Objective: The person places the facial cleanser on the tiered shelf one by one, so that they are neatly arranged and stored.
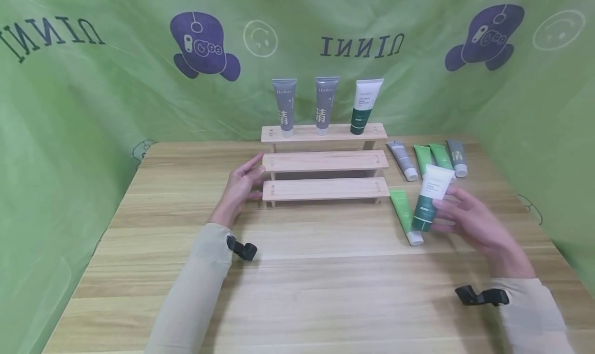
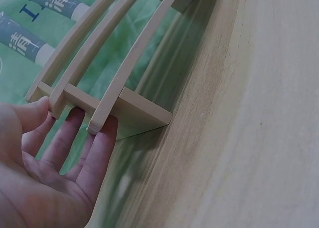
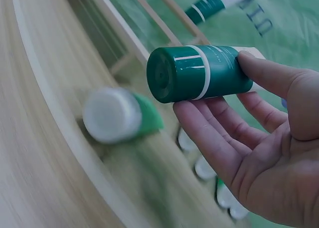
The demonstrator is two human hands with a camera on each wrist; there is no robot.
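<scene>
The right hand [image 1: 471,220] holds a white-and-green tube [image 1: 426,204] near a bright green tube [image 1: 401,208]. The left hand [image 1: 237,187] grips the wooden rack [image 1: 325,188].

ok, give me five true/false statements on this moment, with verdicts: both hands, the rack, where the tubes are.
1. The right hand holds a white-and-dark-green tube. True.
2. The left hand is gripping a tube too. False: it holds the left end of the wooden rack.
3. Three tubes stand cap-down on the top shelf. True.
4. Those three are all grey. False: two are grey tubes; the rightmost is a second white-and-dark-green tube.
5. The green tubes lie on the table to the left of the rack, as the head view sees it. False: they lie to its right.
</scene>
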